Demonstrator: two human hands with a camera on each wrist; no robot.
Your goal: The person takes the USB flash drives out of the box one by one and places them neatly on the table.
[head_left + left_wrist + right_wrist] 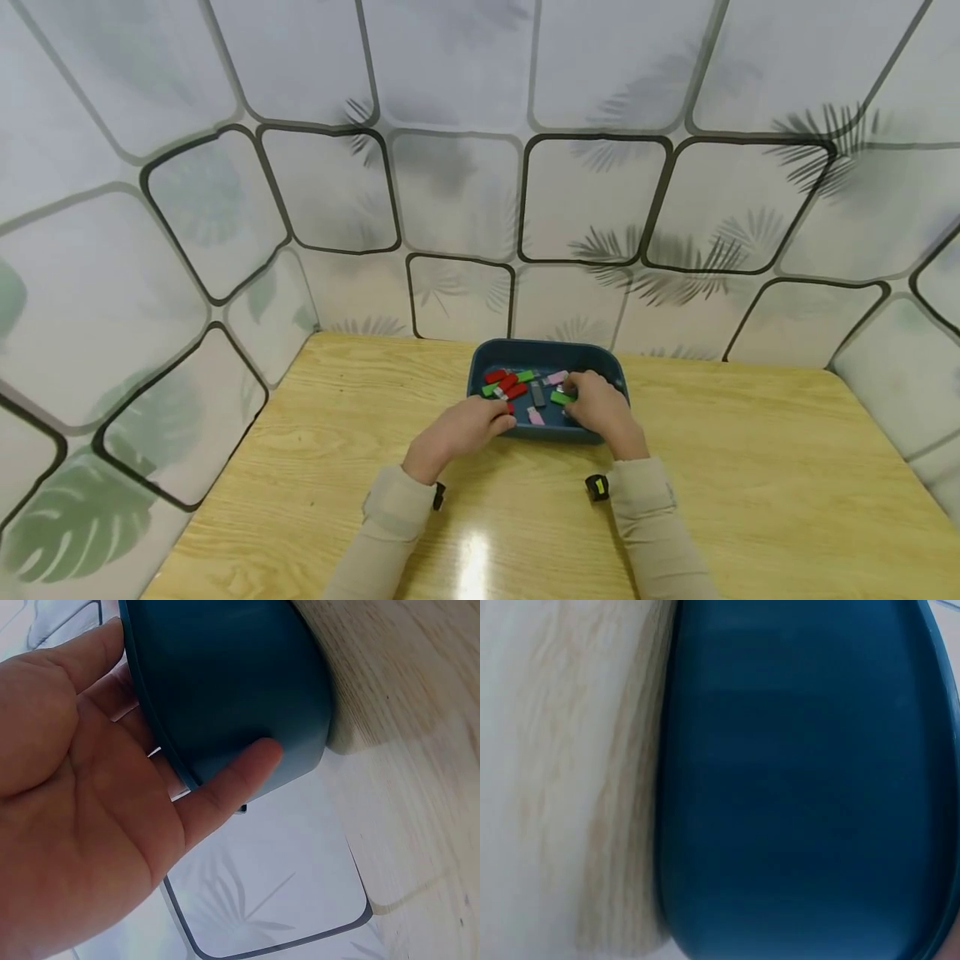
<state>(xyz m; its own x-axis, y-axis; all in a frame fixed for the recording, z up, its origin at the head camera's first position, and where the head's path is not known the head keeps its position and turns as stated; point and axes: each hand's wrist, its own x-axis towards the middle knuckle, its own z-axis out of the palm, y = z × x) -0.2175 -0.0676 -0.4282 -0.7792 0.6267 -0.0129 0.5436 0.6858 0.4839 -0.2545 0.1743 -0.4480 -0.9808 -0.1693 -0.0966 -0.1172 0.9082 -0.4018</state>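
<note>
A dark blue plastic bin (pixel 553 435) stands on the table, holding several USB flash drives in red, green, pink and grey. My left hand (pixel 467 423) reaches over its front left corner, thumb and index finger apart, close to a red flash drive (pixel 511 408). In the left wrist view, one finger of that hand lies along the bin's outer wall (pixel 225 675) while other fingertips are hidden behind the rim. Over the right side, my right hand (pixel 600 407) dips in with bent fingers beside a green flash drive (pixel 562 398); whether it pinches that drive is unclear.
The light wooden table (pixel 375 400) extends on both sides of the bin. Behind it rises a patterned backdrop (pixel 465 200), with another panel at the left. Dark straps (pixel 597 487) show at both wrists.
</note>
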